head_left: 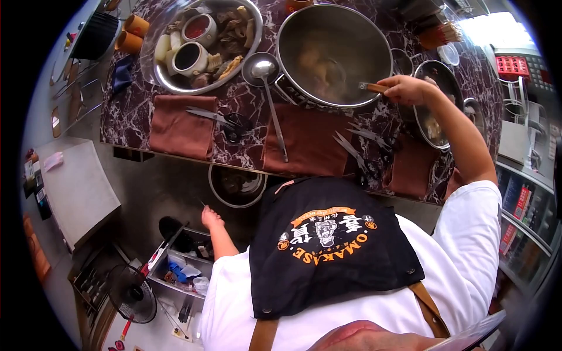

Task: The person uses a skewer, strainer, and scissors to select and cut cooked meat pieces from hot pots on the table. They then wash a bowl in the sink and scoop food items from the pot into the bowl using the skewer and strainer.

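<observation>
My right hand (405, 91) is closed around the wooden handle (373, 88) of a utensil at the right rim of a large steel pot (287, 44). Its far end is hard to make out in the cloudy broth, where pale pieces of food (322, 64) show. My left hand (212, 219) is closed, low beside the table, with a thin dark tip poking from it. Near that hand stands a round metal pot (213, 190), below the table edge. A big steel ladle (261, 68) lies left of the large pot.
An oval steel tray (256, 47) holds food and two small sauce pots. Scissors (213, 117) and brown cloths (175, 137) lie along the front edge. Another food pot (417, 117) stands at right. A fan (133, 293) and an open drawer (187, 266) are at lower left.
</observation>
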Action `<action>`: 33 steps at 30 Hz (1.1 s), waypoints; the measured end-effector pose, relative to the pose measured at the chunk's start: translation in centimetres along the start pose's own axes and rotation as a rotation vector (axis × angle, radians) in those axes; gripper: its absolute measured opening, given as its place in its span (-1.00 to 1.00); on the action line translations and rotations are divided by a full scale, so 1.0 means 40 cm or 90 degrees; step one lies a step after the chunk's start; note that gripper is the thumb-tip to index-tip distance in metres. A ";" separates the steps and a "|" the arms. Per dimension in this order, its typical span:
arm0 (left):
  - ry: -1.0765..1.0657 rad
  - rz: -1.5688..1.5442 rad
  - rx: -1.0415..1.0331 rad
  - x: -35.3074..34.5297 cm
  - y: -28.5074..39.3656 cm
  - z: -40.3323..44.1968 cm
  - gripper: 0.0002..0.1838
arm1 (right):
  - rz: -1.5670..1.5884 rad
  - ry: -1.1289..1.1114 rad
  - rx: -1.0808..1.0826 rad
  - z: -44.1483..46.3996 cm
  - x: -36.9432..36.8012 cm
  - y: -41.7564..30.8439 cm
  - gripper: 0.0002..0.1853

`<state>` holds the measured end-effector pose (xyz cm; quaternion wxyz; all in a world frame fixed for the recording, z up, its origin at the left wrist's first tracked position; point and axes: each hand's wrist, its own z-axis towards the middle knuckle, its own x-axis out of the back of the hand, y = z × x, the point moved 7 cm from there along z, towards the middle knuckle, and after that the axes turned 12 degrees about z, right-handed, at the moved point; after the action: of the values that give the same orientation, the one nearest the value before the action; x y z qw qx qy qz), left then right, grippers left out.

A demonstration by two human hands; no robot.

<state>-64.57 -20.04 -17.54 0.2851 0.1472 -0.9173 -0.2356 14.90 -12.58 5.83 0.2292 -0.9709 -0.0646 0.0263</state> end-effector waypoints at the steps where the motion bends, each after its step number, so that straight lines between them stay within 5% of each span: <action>1: 0.001 -0.014 -0.003 -0.003 0.002 -0.013 -0.78 | 0.042 0.007 0.027 0.002 -0.021 0.002 -0.44; 11: 0.043 -0.042 -0.159 -0.028 0.217 -0.173 -0.80 | 0.239 -0.012 0.108 -0.027 -0.044 0.077 -0.40; 17: -0.162 0.037 -0.467 -0.228 0.517 -0.340 -0.80 | 0.286 -0.038 0.175 -0.044 -0.054 0.116 -0.41; 19: -0.203 0.135 -0.579 -0.321 0.605 -0.433 -0.78 | 0.322 -0.047 0.187 -0.034 -0.062 0.133 -0.40; 21: -0.155 0.288 -0.825 -0.426 0.691 -0.587 -0.76 | 0.320 -0.042 0.195 -0.035 -0.067 0.137 -0.41; 25: -0.256 0.506 -0.909 -0.637 0.770 -0.881 -0.75 | 0.299 -0.040 0.207 -0.039 -0.077 0.140 -0.42; 29: -0.205 0.807 -1.174 -0.821 0.774 -1.054 -0.78 | 0.306 -0.028 0.203 -0.069 -0.093 0.132 -0.43; 33: -0.187 1.136 -1.037 -0.927 0.736 -1.084 -0.75 | 0.373 -0.001 0.217 -0.070 -0.087 0.172 -0.42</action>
<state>-13.42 4.74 12.33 0.2496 -0.7853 -0.3038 -0.4781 12.44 -20.39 5.35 0.3712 -0.8957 0.2225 0.1022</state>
